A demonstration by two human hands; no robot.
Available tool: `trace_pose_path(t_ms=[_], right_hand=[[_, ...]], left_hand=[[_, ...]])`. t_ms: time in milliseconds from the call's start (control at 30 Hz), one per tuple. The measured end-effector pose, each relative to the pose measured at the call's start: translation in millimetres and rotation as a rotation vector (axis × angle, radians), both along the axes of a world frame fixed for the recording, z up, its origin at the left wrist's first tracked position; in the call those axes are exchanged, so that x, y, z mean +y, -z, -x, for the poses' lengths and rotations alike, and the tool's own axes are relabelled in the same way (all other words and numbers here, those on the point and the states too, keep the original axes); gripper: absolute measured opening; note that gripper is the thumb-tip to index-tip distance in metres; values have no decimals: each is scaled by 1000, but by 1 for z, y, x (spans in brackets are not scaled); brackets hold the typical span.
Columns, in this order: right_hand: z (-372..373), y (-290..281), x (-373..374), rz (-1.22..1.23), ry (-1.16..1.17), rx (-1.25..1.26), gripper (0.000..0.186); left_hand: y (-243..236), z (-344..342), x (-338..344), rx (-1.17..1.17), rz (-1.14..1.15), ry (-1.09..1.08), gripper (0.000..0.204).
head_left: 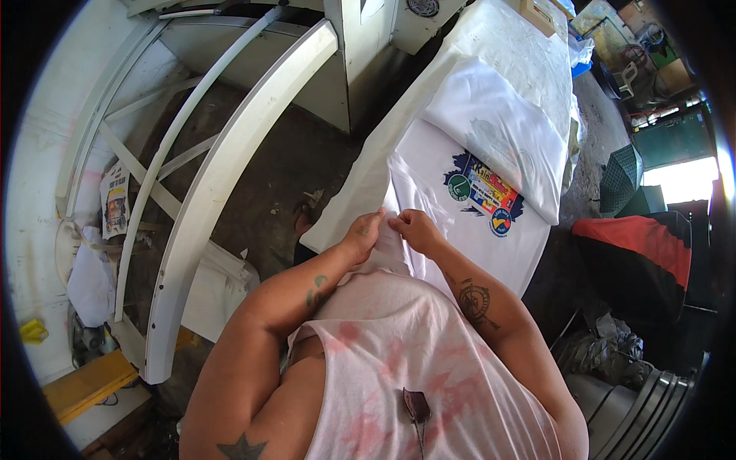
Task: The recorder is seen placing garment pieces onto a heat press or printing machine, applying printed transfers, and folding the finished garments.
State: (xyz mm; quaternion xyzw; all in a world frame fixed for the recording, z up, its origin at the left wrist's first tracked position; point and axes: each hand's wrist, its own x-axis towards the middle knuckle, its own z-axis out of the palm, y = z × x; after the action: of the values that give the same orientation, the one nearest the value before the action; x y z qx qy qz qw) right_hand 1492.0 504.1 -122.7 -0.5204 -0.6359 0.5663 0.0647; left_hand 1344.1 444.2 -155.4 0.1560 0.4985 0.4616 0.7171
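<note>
A white shirt [429, 161] with a colourful print [484, 193] lies spread on the long table in front of me. Its near edge is bunched into folds close to my body. My left hand [366, 234] is closed, pinching the fabric at the left of these folds. Just to the right, my right hand [418, 231] also pinches the cloth, fingers curled in. Another white piece of cloth [502, 130], with a faint print showing through, is folded over the far part of the shirt.
The table [491, 38] has a pale cover and runs away from me. Curved white metal framing [230, 153] stands on the left. To the right are a dark umbrella [622, 180], a red and black umbrella [640, 244] and stacked buckets [648, 410]. A yellow bar [96, 386] lies at lower left.
</note>
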Motion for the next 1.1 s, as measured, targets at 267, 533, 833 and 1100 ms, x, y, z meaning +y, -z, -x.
trace_pose_path(t_ms=[267, 533, 833, 1100], right_hand=[[-15, 16, 12, 294, -68, 232, 22], [-13, 6, 3, -379, 247, -183, 31], [-10, 11, 1, 161, -43, 166, 26], [-19, 15, 0, -583, 341, -177, 27]], left_hand=[[-2, 3, 4, -32, 44, 39, 30], [1, 5, 3, 5, 96, 1, 25], [-7, 7, 6, -37, 70, 47, 24], [9, 5, 5, 121, 39, 60, 25]])
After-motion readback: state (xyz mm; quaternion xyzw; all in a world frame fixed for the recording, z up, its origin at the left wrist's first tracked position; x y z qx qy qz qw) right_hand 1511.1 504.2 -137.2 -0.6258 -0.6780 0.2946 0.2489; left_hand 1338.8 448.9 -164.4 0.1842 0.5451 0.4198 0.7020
